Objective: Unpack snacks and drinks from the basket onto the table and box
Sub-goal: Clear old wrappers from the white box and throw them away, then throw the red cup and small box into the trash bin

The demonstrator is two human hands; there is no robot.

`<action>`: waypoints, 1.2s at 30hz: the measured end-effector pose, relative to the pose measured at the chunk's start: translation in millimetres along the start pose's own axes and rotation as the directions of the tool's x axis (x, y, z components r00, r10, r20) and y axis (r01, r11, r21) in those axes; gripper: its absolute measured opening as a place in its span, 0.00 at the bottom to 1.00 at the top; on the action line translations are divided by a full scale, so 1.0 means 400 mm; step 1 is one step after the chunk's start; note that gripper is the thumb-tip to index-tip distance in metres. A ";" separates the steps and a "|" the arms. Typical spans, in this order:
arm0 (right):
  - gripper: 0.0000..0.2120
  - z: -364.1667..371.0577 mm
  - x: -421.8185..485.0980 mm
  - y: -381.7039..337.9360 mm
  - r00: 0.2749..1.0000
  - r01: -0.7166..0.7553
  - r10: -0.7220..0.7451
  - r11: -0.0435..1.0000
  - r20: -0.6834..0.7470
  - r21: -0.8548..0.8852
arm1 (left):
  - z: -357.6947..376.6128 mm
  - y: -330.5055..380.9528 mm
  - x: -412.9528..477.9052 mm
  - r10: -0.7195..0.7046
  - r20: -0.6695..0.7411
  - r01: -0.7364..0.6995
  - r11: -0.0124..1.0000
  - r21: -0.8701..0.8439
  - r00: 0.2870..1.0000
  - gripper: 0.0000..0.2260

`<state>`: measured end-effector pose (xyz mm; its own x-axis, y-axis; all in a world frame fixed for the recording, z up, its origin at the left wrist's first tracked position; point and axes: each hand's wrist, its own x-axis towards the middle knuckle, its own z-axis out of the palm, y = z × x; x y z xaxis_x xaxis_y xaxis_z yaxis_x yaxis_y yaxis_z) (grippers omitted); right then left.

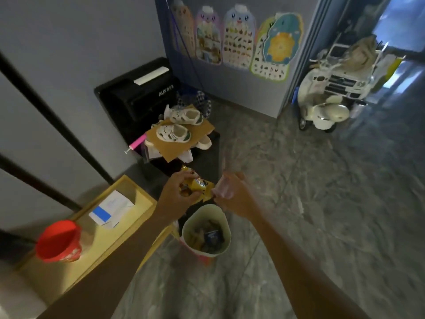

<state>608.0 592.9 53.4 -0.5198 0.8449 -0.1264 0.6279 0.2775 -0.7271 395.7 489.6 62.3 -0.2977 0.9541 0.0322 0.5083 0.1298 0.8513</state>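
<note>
Hands are both working above the basket. Left hand is clutching one yellow snack packet, its long axis lying left to right. Right hand is pinching one blurred pinkish item; identity unclear. Basket is sitting on the floor just right of the yellow table, still holding several packets. One red cup is standing on the table's near left.

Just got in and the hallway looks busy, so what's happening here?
A person is unpacking a pale basket that stands on the floor beside a low yellow table. The left hand grips a yellow snack packet above the basket, and the right hand holds something pale and blurred next to it. More packets remain in the basket. On the table sit a red cup and a white and blue pack.
</note>
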 end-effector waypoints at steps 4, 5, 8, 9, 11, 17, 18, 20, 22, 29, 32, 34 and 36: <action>0.40 0.240 0.067 0.209 0.998 -0.068 0.068 0.997 0.015 -0.040 | 0.142 -0.254 0.045 -0.058 0.050 0.057 0.998 0.021 0.997 0.22; 0.40 0.307 0.075 0.259 0.995 -0.097 0.098 0.995 0.028 -0.034 | 0.184 -0.328 0.048 -0.075 0.065 0.073 0.997 0.034 0.995 0.22; 0.43 0.503 0.096 0.417 0.981 -0.187 0.191 0.979 0.041 -0.077 | 0.319 -0.563 0.043 -0.125 0.140 0.113 0.990 0.087 0.982 0.23; 0.44 0.562 0.100 0.472 0.973 -0.217 0.223 0.971 0.058 -0.096 | 0.363 -0.640 0.035 -0.140 0.164 0.125 0.987 0.101 0.976 0.23; 0.44 0.673 0.110 0.574 0.960 -0.253 0.265 0.959 0.091 -0.125 | 0.443 -0.776 0.026 -0.156 0.206 0.132 0.983 0.125 0.966 0.23; 0.48 0.866 0.122 0.759 0.949 -0.278 0.296 0.948 0.107 -0.155 | 0.581 -1.009 0.020 -0.158 0.300 0.105 0.977 0.186 0.941 0.22; 0.48 0.877 0.124 0.773 0.950 -0.272 0.291 0.949 0.113 -0.159 | 0.586 -1.020 0.018 -0.156 0.304 0.099 0.976 0.196 0.940 0.23; 0.50 0.883 0.124 0.780 0.950 -0.266 0.287 0.950 0.123 -0.164 | 0.585 -1.022 0.016 -0.153 0.297 0.091 0.973 0.213 0.943 0.24; 0.51 0.867 0.124 0.769 0.950 -0.263 0.287 0.947 0.120 -0.184 | 0.571 -0.996 0.019 -0.156 0.276 0.090 0.967 0.237 0.948 0.26; 0.42 0.593 0.120 0.574 0.976 -0.204 0.215 0.956 0.030 -0.211 | 0.387 -0.733 0.078 -0.097 0.236 0.027 0.959 0.281 0.967 0.33; 0.48 0.394 0.108 0.424 0.979 -0.206 0.201 0.940 -0.046 -0.271 | 0.258 -0.548 0.122 -0.029 0.226 -0.042 0.953 0.301 0.974 0.38; 0.50 0.254 0.094 0.304 0.976 -0.211 0.189 0.939 -0.107 -0.272 | 0.168 -0.414 0.157 0.034 0.201 -0.101 0.938 0.332 0.979 0.39; 0.51 0.108 0.074 0.177 0.967 -0.217 0.171 0.942 -0.191 -0.255 | 0.079 -0.258 0.182 0.103 0.162 -0.155 0.923 0.352 0.981 0.38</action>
<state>612.0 617.8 -30.7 -0.2848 0.9513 -0.1178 0.8521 0.1950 -0.4857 347.0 554.2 -39.8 -0.1086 0.9935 0.0346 0.8001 0.0667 0.5962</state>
